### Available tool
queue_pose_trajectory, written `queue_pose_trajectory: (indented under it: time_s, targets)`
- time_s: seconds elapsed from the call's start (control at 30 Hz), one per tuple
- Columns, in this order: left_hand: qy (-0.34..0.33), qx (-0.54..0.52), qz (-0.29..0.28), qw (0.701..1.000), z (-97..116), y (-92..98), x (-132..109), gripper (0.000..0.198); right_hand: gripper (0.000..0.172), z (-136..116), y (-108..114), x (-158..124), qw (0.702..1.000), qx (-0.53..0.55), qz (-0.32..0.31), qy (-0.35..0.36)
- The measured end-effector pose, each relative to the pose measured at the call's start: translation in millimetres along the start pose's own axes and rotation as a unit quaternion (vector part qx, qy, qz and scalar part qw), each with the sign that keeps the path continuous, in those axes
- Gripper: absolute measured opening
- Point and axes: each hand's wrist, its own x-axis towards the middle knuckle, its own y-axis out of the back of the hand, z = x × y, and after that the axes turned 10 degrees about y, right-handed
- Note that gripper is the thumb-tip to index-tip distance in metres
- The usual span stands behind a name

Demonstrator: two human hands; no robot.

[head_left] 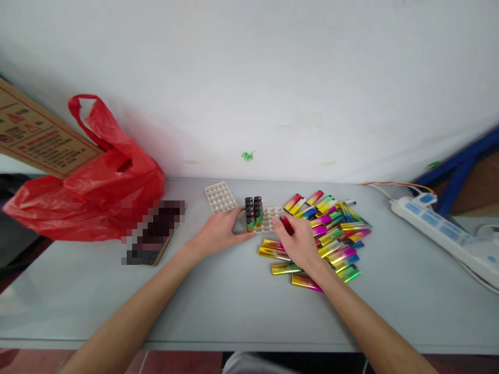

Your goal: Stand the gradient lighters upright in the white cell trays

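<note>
My left hand [220, 232] spans the left end of a white cell tray [268, 212], its thumb along the front edge and its fingers at the back corner. Two short rows of lighters [250, 224] with black tops stand upright in the tray's left cells. My right hand [298, 239] is closed round a single lighter [287, 225], a red one, over the tray's right end. Under and beside that hand spreads a loose pile of shiny lighters [331, 236] in yellow, pink, green and blue. Part of the pile is hidden by my right hand.
A second white cell tray [220, 197] lies behind my left hand. Further left are a phone [156, 234], partly pixelated, a red plastic bag [113, 192] and a cardboard box [42, 132]. A white power strip [448, 228] with cables lies at the right. A wall backs the grey table [218, 306].
</note>
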Motion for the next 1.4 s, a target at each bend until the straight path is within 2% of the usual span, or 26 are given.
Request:
queue_pose_trajectory:
  time_s: [0.17, 0.27, 0.4, 0.53, 0.63, 0.9, 1.17, 1.4]
  targets:
    - [-0.003, 0.0, -0.002, 1.0, 0.8, 0.5, -0.1, 0.065, 0.039, -2.9, 2.4, -0.9, 0.999, 0.001, -0.034, 0.025]
    - [-0.006, -0.001, -0.003, 1.0, 0.7, 0.6, 0.2, 0.064, 0.033, -2.3, 4.9, -1.0, 0.996, 0.0, -0.05, 0.074]
    - [-0.004, 0.001, -0.011, 1.0, 1.5, 1.2, 0.4, 0.065, 0.034, 2.6, 10.2, -0.2, 0.987, -0.04, -0.07, 0.137]
    - [0.0, 0.004, -0.01, 1.0, 2.4, 1.3, 0.1, 0.064, 0.032, 9.8, 15.4, 0.7, 0.983, -0.062, -0.118, 0.123]
    - [0.0, 0.009, -0.01, 1.0, 2.1, 0.6, 0.2, 0.065, 0.024, 14.4, 16.2, 1.0, 0.983, -0.056, -0.129, 0.116]
    - [0.0, 0.003, -0.008, 1.0, 2.2, 0.7, -0.2, 0.068, 0.023, 17.1, 9.1, 0.3, 0.951, -0.127, -0.214, 0.182]
    - [-0.012, -0.007, 0.0, 1.0, -1.0, -1.5, 0.1, 0.068, 0.028, 10.6, 8.9, 18.3, 0.929, -0.199, -0.232, 0.207]
    - [-0.012, -0.018, 0.0, 1.0, -0.1, -1.0, -0.3, 0.064, 0.031, 9.9, 3.4, 18.1, 0.94, -0.184, -0.223, 0.182]
